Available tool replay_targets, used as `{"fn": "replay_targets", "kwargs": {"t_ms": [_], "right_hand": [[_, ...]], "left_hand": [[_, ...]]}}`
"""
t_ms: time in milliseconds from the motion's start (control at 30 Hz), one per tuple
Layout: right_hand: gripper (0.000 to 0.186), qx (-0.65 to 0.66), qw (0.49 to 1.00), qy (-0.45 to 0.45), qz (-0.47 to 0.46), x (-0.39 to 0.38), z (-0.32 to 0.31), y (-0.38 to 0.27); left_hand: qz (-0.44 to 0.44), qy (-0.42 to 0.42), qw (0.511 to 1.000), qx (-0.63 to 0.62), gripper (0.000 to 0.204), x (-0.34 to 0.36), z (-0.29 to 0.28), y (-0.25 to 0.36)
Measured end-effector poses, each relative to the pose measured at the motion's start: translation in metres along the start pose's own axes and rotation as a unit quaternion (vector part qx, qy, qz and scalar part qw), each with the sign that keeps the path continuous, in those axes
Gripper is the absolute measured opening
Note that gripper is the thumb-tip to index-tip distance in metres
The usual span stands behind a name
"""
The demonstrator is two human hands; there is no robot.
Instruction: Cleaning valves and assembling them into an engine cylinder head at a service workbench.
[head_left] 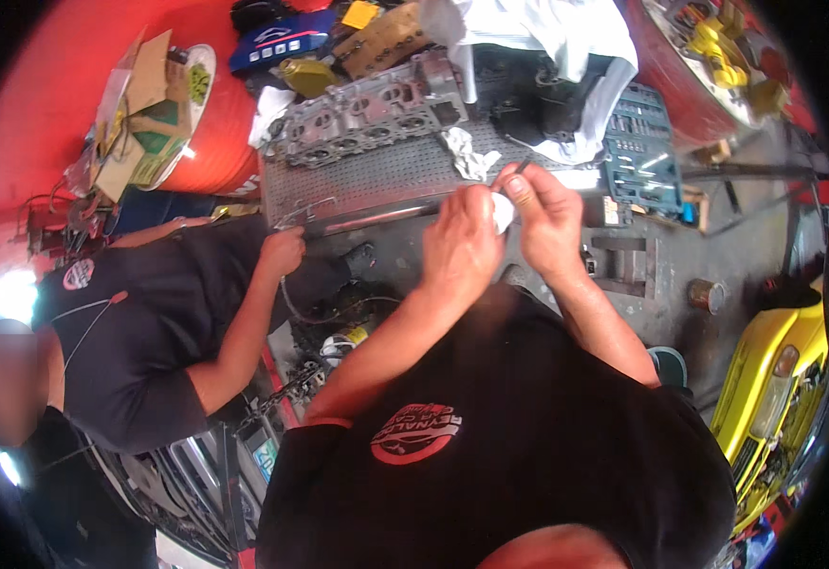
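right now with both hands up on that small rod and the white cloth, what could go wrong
1. The thin rod is pinched only at the right hand fingertips; it may slip and drop among the clutter below.
2. The white cloth bunched against the left hand hides the rod's lower end, so the grip there is unchecked.
3. A co-worker's hand works close by at the perforated bench; elbows could bump.

Daylight was bright and even, with a white glare spot burning at the left edge. Fisheye bending curved the rim into black corners; the edges went soft and blurry.
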State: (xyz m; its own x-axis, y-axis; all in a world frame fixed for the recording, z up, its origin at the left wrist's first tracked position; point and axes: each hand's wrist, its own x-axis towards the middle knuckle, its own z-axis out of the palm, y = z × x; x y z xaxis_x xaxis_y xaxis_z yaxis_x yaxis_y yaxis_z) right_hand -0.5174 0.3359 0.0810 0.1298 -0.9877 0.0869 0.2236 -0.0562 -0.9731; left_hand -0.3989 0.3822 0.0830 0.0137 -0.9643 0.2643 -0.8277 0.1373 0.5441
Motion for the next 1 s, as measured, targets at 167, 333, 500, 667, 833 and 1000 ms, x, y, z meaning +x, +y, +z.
{"fn": "replay_targets", "kwargs": {"t_ms": [167,333,500,667,833,1000], "right_hand": [[0.014,0.176,0.968,-0.112,0.138,-0.006,-0.019,-0.008],[0.021,0.280,0.931,-0.149,0.183,-0.019,0.002,-0.023],[0.015,0.120,0.976,-0.085,0.159,-0.012,0.006,0.013],[0.014,-0.004,0.991,-0.083,0.104,-0.014,0.005,0.028],[0.016,0.108,0.967,-0.164,0.159,-0.022,0.006,0.016],[0.018,0.208,0.938,-0.200,0.192,-0.028,0.011,0.010]], "left_hand": [[-0.260,-0.183,0.655,-0.686,0.036,-0.013,-0.010,-0.007],[-0.226,-0.328,0.291,-0.870,0.035,-0.027,-0.032,-0.011],[-0.204,-0.138,0.918,-0.312,0.026,-0.029,-0.022,-0.008],[-0.081,-0.060,0.993,0.057,0.030,-0.035,-0.006,-0.010],[-0.330,-0.072,0.640,-0.690,0.028,-0.060,-0.003,-0.030],[-0.242,-0.108,0.474,-0.840,0.036,-0.060,-0.010,-0.034]]}}
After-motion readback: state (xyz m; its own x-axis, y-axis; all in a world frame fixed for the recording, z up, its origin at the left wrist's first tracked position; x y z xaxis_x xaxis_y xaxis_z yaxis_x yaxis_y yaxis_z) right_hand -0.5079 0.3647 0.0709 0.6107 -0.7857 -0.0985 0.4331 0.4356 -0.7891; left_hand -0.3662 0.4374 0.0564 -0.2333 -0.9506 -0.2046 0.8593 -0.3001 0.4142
